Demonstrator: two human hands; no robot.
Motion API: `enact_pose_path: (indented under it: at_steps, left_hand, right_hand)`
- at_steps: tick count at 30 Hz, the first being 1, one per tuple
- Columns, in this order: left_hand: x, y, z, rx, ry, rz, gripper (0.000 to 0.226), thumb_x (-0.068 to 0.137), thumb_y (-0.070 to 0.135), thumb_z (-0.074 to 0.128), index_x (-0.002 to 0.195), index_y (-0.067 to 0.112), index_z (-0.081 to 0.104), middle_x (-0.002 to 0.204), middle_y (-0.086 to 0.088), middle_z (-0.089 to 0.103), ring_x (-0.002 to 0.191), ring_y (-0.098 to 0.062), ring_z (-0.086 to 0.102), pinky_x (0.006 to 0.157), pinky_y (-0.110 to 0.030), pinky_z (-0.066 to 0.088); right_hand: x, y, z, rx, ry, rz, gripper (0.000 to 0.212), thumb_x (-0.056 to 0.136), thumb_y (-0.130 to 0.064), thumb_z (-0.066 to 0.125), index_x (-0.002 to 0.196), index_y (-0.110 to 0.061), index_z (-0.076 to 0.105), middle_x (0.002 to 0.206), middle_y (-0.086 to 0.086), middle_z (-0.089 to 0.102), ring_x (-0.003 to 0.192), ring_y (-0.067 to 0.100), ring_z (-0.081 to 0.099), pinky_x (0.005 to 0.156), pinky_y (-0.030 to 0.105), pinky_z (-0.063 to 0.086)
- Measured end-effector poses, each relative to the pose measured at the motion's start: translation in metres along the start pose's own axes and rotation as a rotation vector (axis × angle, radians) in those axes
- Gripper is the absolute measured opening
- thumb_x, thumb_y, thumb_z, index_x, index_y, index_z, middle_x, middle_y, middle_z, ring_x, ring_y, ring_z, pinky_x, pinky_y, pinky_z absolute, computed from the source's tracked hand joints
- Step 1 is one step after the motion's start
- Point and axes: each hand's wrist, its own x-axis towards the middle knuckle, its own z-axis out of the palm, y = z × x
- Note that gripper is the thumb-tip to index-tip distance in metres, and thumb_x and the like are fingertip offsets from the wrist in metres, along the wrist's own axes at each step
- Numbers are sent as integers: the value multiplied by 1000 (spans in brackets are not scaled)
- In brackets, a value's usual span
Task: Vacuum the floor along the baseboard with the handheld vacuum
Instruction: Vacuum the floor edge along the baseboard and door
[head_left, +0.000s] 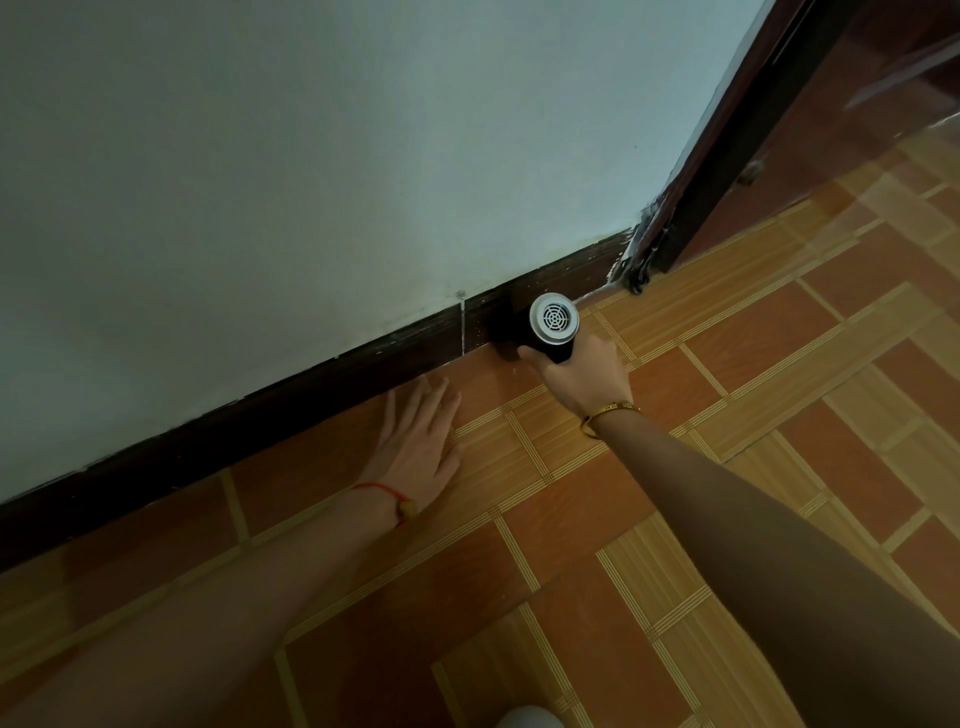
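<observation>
A small black handheld vacuum (551, 323) with a round silver vented rear cap points down at the seam where the tiled floor (675, 467) meets the dark brown baseboard (291, 384). My right hand (582, 374) grips the vacuum's black body from below; a gold bangle sits on that wrist. The nozzle end is dark and hard to make out against the baseboard. My left hand (415, 441) lies flat on the floor, fingers spread, fingertips almost at the baseboard, left of the vacuum. A red string bracelet is on the left wrist.
A pale painted wall (311, 182) rises above the baseboard. At the right, a dark wooden door frame (727, 156) ends the baseboard, with chipped paint at its foot. Orange and tan patterned tiles stretch to the right and toward me. A white object (527, 717) pokes in at the bottom edge.
</observation>
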Motion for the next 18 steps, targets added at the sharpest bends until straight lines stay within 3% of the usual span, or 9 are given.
enact_pose_path:
  at_steps: [7,13,18]
  left_hand:
    - [-23,-19,3,-8,-16,-58,67,102,45,29,157,19,1,165,-4,-8,151,-22,-13,122,-51,-6]
    - [-41,-36,4,-5,-43,-99,69,103,47,28,157,19,-6,164,-3,-15,150,-21,-18,121,-52,-7]
    - [-56,-43,2,-5,-56,-129,69,103,47,26,156,20,-7,164,-3,-16,149,-21,-20,121,-52,-8]
  right_hand:
    - [-11,-15,9,-24,-62,-61,60,83,-63,66,115,-13,61,92,4,68,83,23,66,73,40,61]
    - [-21,-25,17,5,-121,-113,53,83,-60,67,108,-14,60,79,-7,62,82,20,66,70,35,59]
    - [-34,-40,27,9,-80,-121,63,83,-61,66,127,-17,57,104,3,71,96,25,68,81,45,60]
